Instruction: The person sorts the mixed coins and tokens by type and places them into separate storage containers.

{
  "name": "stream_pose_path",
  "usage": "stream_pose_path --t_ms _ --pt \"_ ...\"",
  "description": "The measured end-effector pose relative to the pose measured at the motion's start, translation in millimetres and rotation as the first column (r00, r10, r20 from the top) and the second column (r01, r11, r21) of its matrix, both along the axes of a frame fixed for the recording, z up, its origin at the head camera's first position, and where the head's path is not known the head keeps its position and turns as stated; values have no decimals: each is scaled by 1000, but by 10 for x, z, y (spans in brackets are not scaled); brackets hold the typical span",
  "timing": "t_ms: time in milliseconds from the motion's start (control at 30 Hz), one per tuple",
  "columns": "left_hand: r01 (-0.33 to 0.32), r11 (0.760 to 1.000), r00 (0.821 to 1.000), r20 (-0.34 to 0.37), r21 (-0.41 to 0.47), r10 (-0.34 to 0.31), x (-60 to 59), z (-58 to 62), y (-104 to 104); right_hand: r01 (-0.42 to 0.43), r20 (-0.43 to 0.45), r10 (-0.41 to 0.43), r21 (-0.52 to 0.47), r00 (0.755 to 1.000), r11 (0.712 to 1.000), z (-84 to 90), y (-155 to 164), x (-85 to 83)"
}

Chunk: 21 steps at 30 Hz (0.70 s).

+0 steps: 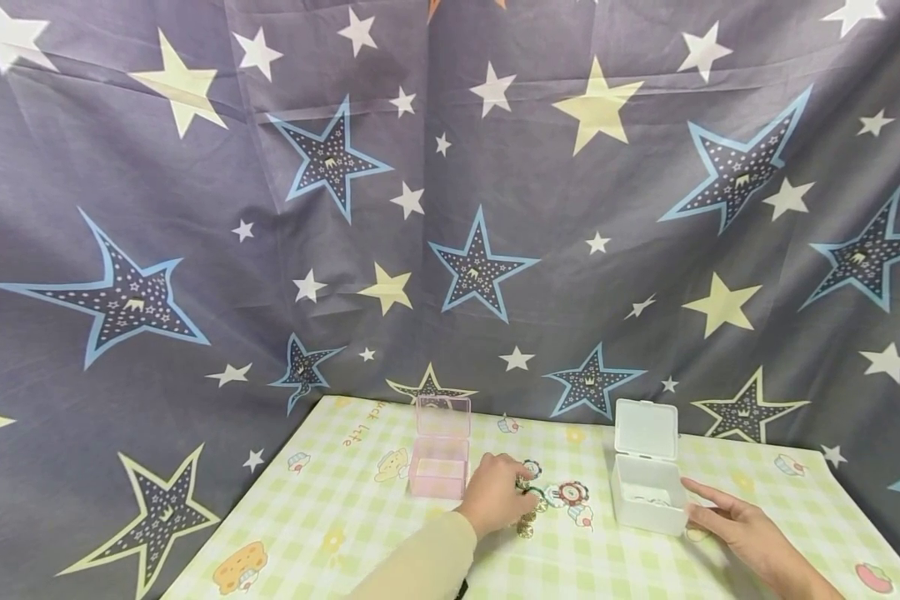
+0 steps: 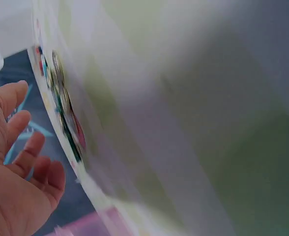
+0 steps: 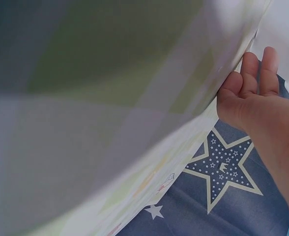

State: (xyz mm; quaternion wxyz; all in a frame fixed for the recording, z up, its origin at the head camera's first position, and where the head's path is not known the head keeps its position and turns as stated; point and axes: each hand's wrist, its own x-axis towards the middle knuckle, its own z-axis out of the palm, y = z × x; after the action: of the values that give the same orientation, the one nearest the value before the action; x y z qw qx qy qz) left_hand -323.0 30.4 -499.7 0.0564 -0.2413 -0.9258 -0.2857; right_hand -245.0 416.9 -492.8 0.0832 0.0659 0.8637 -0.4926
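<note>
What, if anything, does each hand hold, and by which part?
Nothing appears held: the left hand is at the trinkets; the right hand is beside the white box, not gripping it.

A curtained-off spot, type of room hidden: a starry drape hangs along the far and left edges of the bench, whose checked cloth bears printed cupcakes

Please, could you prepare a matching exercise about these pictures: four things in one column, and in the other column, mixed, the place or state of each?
Column 1
1. pink box
2. white box
3. left hand
4. right hand

Column 2
A. at the white box's right side
B. opaque, lid raised
C. at small round pieces, between the boxes
D. see-through, lid raised

Pairs: 1-D; 2-B; 3-C; 4-A
</note>
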Motion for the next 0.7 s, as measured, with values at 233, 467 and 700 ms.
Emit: stream_pose_path --t_ms 233,467,700 --pt "-39 991 997 -72 -131 29 -2 -168 369 9 7 -9 -26 1000 1000 -4 -4 6" --pt "-121 983 989 -99 -141 108 -25 -241 561 19 -2 -19 -44 1000 999 -10 -14 22" --pt "-142 979 987 -98 -145 129 -58 -293 629 25 5 -25 -39 1000 999 1 -12 26"
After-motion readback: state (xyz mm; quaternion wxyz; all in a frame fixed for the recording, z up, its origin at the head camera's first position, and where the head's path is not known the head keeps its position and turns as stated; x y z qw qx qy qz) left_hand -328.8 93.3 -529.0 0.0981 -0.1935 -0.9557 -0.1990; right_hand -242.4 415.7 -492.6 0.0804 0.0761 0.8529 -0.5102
